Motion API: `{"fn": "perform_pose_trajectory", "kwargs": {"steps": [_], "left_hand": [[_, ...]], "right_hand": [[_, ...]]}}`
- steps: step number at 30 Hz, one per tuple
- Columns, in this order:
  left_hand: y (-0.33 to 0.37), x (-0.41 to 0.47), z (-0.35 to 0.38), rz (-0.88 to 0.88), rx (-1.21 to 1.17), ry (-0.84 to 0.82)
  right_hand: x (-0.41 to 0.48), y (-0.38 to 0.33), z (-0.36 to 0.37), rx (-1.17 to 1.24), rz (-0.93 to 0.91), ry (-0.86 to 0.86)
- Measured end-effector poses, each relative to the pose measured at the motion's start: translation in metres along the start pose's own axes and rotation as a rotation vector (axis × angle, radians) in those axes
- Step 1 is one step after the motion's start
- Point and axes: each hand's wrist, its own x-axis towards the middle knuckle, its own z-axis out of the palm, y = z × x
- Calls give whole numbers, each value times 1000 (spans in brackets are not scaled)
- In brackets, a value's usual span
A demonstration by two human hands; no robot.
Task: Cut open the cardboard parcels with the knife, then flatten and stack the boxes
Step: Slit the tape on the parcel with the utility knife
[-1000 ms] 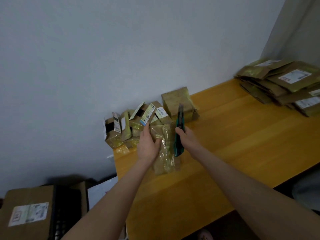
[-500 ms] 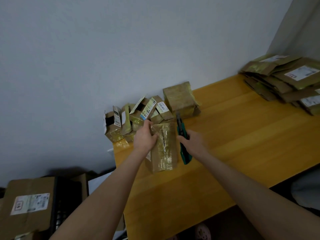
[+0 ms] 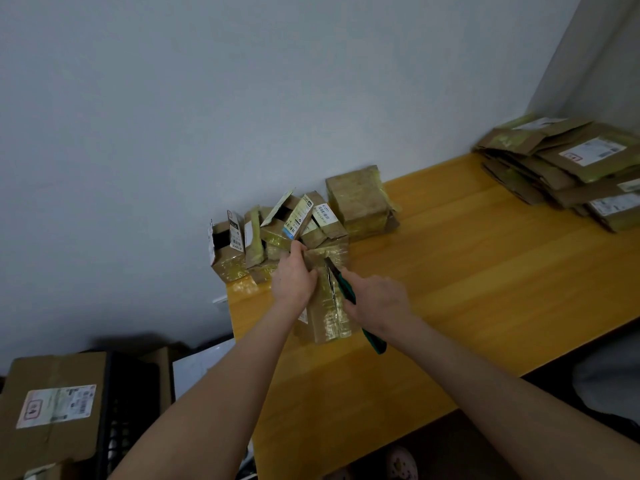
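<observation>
Floor, 8 o'clock of the view: labelled carton [image 3: 52,403] beside a black crate [image 3: 121,410]. On the table [image 3: 450,289], near its left end, a taped parcel [image 3: 329,320] stands upright. The left hand [image 3: 292,277] grasps the parcel's upper left edge, fingers curled round it. The right hand [image 3: 377,301], at the parcel's 3 o'clock, is clenched round a green knife [image 3: 343,285], blade pointing to 11 o'clock with its tip at the tape seam. Beyond, at the parcel's 11 o'clock, opened boxes [image 3: 277,230] sit against the wall, with a sealed box [image 3: 360,199] at 1 o'clock just beside them. Far at 2 o'clock is a stack [image 3: 561,168] of flattened boxes, well apart.
</observation>
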Motion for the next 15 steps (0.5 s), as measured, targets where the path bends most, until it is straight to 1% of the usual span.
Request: {"fn": "perform_pose_trajectory", "kwargs": {"steps": [4,7,10,13,15], "left_hand": [[4,-3,5,-6,20,-6],[5,-1,6,-24,14,-6],[4,1,6,-35,8,-2],[-2,4,5,-70,-22,12],[-7,5,5,-64,-36,17]], "right_hand": [[-2,-6,2,-83,29,-53],[-3,-6,2,-82,46,-94],[-7,-6,2,-82,64,-191],[-17,-10,9,-78,41,-269],[-23,-10,14,-66,24,-274]]}}
